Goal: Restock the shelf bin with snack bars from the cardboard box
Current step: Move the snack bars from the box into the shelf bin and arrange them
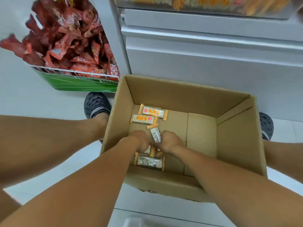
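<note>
Both hands deep in cardboard box (234, 145): right hand (168, 141) gripping snack bar (155, 134), left hand (140, 140) curled, grip unclear; right half bare.

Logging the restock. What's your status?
Both hands in the box. Right hand grips a bar; left hand on another. Three bars loose. Nothing blocking.

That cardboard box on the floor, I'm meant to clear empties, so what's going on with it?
A person is reaching both hands into the cardboard box, gathering snack bars. The right hand grips one bar; the left hand is curled over another. Two bars lie at the far side of the box floor and one nearer. The shelf bin above already holds matching orange packets. Not empty yet.
</note>
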`<act>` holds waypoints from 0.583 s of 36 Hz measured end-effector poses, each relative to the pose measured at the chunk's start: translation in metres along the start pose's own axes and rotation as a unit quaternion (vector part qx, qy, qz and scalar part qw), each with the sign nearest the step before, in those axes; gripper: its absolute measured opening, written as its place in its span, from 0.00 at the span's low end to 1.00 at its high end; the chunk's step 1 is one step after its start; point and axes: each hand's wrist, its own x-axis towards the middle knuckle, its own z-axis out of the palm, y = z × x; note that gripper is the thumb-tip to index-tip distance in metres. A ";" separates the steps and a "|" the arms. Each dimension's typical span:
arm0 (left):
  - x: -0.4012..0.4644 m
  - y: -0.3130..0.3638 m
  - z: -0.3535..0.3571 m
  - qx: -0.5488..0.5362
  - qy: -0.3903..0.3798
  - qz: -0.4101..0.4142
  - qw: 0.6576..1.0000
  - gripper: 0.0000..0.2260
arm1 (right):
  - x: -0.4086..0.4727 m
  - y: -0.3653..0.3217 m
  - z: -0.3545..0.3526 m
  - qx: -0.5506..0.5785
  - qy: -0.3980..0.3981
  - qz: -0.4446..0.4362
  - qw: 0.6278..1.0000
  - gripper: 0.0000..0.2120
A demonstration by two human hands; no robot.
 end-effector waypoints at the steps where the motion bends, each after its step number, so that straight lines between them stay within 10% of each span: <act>1: 0.001 0.000 -0.001 -0.017 -0.009 -0.006 1.000 0.12 | 0.003 -0.003 0.004 0.004 0.009 0.012 1.000 0.19; 5: 0.010 -0.005 0.002 -0.183 -0.010 -0.053 0.982 0.07 | 0.013 -0.008 0.009 0.042 -0.005 0.049 0.998 0.21; 12: 0.019 -0.002 0.000 -0.527 0.051 -0.053 0.846 0.16 | 0.016 0.010 -0.028 0.293 -0.207 0.058 0.932 0.11; 18: 0.026 -0.002 0.001 -0.567 0.053 -0.032 0.821 0.20 | 0.006 0.010 -0.039 0.432 -0.300 0.019 0.850 0.12; 21: 0.029 -0.002 0.002 -0.510 0.137 -0.045 0.848 0.18 | 0.005 0.003 -0.029 0.383 -0.284 0.021 0.879 0.10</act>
